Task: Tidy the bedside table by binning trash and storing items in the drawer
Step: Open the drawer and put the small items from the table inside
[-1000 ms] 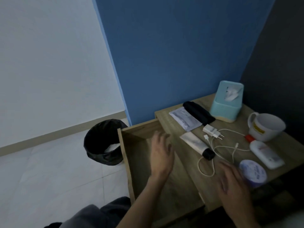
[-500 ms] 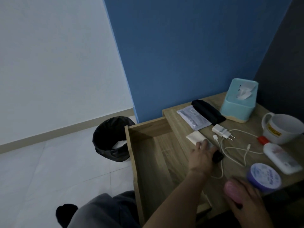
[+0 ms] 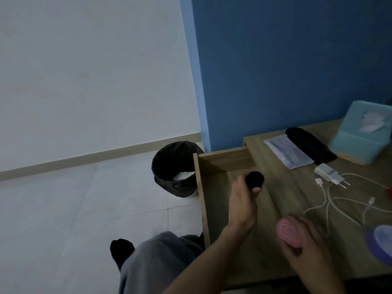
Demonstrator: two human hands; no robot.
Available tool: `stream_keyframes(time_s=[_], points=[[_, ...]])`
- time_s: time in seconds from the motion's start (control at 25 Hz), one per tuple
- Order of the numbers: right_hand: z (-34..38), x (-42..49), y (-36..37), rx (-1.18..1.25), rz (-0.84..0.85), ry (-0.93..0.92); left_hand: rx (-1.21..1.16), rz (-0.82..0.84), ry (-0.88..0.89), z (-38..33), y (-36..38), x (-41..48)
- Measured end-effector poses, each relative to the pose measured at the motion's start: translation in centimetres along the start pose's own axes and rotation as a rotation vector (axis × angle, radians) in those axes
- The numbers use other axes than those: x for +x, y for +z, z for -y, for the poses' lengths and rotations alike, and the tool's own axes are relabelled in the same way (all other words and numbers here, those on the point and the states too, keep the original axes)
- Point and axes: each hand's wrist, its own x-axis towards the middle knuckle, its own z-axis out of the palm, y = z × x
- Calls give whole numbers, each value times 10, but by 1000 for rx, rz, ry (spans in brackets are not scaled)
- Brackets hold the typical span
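Holding a tube by its body, the left hand (image 3: pixel 244 200) is above the open drawer (image 3: pixel 214 187), and the black cap (image 3: pixel 255 179) of the tube points up and away from the person. The fingers are closed around the tube, so most of it is hidden. The right hand (image 3: pixel 307 247) is over the front part of the worktop (image 3: pixel 282 183) and is closed around a pink round thing (image 3: pixel 353 231); I cannot tell what it is. Just to the right of this hand lies a round purple tin (image 3: pixel 381 240), partly cut by the picture edge. Farther back on the worktop are a white charger (image 3: pixel 327 174) with its cable (image 3: pixel 331 200) in loose loops, a flat packet (image 3: pixel 288 152), a black pouch (image 3: pixel 307 147) touching the packet, and a light green tissue box (image 3: pixel 360 134). On the floor, just beside the drawer, stands a bin (image 3: pixel 174 168) with a black bag, and something white lies inside.
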Motion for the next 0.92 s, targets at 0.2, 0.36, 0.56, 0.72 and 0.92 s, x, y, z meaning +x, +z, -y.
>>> stream_keyframes(time_s=[0.2, 0.36, 0.56, 0.72, 0.92], points=[[13, 1, 56, -54, 403, 31, 56, 45, -389, 32, -28, -3], [26, 14, 76, -141, 629, 154, 123, 202, -448, 37, -30, -7], [9, 23, 108, -158, 912, 253, 282, 387, -493, 61, -16, -6], [4, 20, 125, -241, 946, 292, 325, 466, -596, 90, -1, -4], [-4, 14, 144, -372, 1046, 228, 417, 526, -668, 108, 4, 2]])
